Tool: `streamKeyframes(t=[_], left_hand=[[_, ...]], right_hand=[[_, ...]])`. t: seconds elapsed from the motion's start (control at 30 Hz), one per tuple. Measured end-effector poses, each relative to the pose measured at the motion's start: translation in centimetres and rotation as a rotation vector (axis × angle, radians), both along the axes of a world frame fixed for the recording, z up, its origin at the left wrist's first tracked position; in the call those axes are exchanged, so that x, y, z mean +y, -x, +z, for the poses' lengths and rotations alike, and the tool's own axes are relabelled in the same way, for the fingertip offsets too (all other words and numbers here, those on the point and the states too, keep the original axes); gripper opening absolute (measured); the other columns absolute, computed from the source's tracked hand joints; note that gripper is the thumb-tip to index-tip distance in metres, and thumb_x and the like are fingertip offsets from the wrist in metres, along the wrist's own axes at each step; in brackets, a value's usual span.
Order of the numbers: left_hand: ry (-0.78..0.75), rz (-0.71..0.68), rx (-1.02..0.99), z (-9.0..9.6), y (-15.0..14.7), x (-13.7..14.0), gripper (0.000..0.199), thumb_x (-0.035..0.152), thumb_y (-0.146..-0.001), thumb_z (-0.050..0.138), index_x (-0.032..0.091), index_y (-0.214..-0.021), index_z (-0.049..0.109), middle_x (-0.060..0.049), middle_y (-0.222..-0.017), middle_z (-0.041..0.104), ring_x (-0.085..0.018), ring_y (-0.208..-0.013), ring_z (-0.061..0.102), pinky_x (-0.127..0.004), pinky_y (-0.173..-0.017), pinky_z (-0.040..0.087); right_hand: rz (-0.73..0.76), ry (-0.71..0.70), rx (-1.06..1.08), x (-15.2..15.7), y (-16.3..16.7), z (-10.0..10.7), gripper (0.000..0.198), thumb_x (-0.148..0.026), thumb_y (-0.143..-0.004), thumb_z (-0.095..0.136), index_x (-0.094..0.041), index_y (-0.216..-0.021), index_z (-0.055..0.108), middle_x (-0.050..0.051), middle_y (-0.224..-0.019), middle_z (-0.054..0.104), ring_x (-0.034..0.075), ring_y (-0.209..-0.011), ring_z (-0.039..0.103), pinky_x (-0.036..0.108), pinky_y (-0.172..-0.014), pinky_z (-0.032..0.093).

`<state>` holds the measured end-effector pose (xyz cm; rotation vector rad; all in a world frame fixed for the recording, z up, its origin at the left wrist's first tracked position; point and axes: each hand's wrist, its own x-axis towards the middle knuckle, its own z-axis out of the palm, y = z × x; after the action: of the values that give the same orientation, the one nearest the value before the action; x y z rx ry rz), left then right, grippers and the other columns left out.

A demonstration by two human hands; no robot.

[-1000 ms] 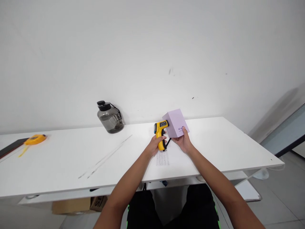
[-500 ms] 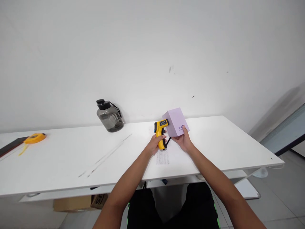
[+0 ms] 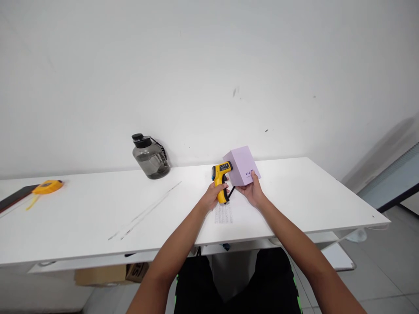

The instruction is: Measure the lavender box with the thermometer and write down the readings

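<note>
My left hand (image 3: 212, 195) is wrapped around the grip of a yellow and black infrared thermometer (image 3: 221, 176). Its front end points right, right up against the side of a light purple box (image 3: 244, 165); whether they touch I cannot tell. The box is tilted, held at its lower edge by my right hand (image 3: 252, 189), thumb on the face with small dark marks. Below the thermometer, a sheet with rows of writing (image 3: 223, 214) lies on the white table (image 3: 284, 205). A thin black stick-like thing (image 3: 231, 192), perhaps a pen, shows between my hands, partly hidden.
A grey see-through water jug (image 3: 151, 160) with a black lid stands by the wall, left of my hands. Farther left lie a yellow tape measure (image 3: 47, 187) and a dark flat object (image 3: 16, 197). A cardboard box (image 3: 100, 274) sits under the table.
The view has shifted very slightly. Both hands, the thermometer and the purple box keep practically the same positions relative to each other.
</note>
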<state>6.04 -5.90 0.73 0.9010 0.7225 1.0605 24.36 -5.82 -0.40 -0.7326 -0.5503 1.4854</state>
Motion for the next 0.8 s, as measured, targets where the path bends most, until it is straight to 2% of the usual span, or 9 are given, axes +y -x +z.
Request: streamKeyframes(t=[0.33,0.8], left_hand=[[0.018,-0.006,0.019,-0.02,-0.03,0.03,0.059,0.032,-0.061,0.089,0.014,-0.111,0.063,0.002,-0.073,0.061,-0.012,-0.063,0.061,-0.025,-0.059,0.05],[-0.006,-0.037,0.0,0.11,0.25,0.06,0.06,0.03,-0.065,0.087,0.016,-0.117,0.062,0.002,-0.08,0.062,-0.011,-0.066,0.063,-0.026,-0.063,0.052]], right_hand=[[0.011,-0.003,-0.01,0.08,-0.1,-0.21,0.045,-0.063,-0.087,0.06,-0.03,-0.118,0.063,0.003,-0.111,0.074,0.02,-0.092,0.072,0.037,-0.083,0.062],[0.003,0.002,-0.025,0.06,-0.08,-0.12,0.047,-0.064,-0.088,0.059,-0.031,-0.122,0.061,0.003,-0.115,0.074,0.021,-0.099,0.071,0.039,-0.087,0.061]])
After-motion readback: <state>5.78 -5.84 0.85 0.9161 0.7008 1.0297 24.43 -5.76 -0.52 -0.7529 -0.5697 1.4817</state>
